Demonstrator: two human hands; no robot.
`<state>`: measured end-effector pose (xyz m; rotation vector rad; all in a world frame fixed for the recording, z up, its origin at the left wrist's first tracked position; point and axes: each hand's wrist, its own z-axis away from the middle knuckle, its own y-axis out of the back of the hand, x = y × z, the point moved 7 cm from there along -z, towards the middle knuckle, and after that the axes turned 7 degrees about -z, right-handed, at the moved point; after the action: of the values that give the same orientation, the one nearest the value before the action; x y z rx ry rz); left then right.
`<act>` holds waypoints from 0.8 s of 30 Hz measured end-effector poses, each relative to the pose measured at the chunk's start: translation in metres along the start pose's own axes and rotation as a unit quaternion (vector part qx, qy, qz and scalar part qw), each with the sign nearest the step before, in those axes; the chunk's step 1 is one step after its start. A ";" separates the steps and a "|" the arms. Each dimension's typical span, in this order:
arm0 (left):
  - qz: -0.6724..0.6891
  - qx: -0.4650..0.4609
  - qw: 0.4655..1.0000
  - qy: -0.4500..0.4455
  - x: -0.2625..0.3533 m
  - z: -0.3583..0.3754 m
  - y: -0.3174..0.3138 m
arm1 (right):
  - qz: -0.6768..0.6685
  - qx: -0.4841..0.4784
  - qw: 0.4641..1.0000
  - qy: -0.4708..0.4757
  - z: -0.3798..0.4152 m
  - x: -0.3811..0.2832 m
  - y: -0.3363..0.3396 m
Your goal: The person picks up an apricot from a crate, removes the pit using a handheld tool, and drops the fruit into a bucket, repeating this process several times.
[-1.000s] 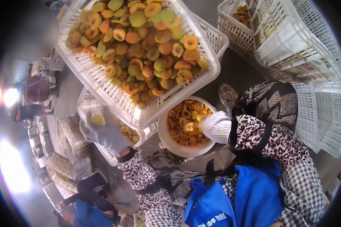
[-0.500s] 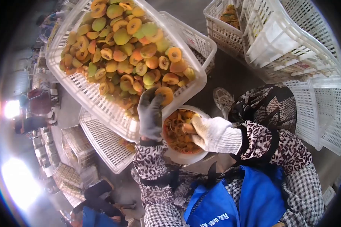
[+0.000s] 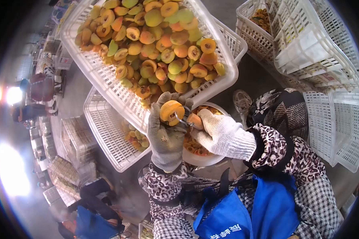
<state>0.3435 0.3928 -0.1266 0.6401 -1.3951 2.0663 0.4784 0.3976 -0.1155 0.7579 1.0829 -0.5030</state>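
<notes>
My left hand (image 3: 165, 135), in a grey glove, cradles a halved peach (image 3: 172, 112) with its cut face up. My right hand (image 3: 223, 133), in a white glove, grips the wooden handle of a pitting tool (image 3: 195, 121). The tool's metal loop touches the middle of the cut face. Above my hands, a white crate (image 3: 121, 104) holds a heap of halved yellow, orange and green fruit. Partly hidden beneath both hands is a white bucket (image 3: 205, 160) with orange scraps in it.
A lower white crate (image 3: 103, 133) with some fruit stands at left. Tall white crates (image 3: 307, 51) are stacked at upper right, with another crate (image 3: 253, 34) beside them. Other people (image 3: 95, 219) are at lower left and far left, among more crates.
My left hand has left the crate's edge with the halved peach and turned palm up. My right hand has raised the tool out of the bucket to the peach.
</notes>
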 end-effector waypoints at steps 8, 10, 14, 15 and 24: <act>-0.257 0.041 0.956 -0.134 0.023 0.030 -0.008 | 0.058 0.026 0.993 0.097 -0.006 -0.015 -0.025; -0.220 0.069 0.967 -0.108 0.024 0.032 -0.004 | 0.059 0.017 0.991 0.118 -0.009 -0.013 -0.035; -0.289 0.106 0.942 -0.136 0.028 0.037 -0.003 | 0.072 0.023 0.985 0.156 -0.006 -0.020 -0.048; -0.288 0.107 0.942 -0.137 0.029 0.037 -0.003 | 0.060 0.027 0.989 0.132 -0.007 -0.021 -0.047; -0.187 0.256 0.941 -0.115 0.024 0.039 0.022 | 0.054 0.032 0.978 0.201 -0.012 -0.023 -0.043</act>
<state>0.3144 0.3540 -0.1121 1.2892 -0.7494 2.0814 0.4322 0.3790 -0.1107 0.9972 1.3958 -0.2975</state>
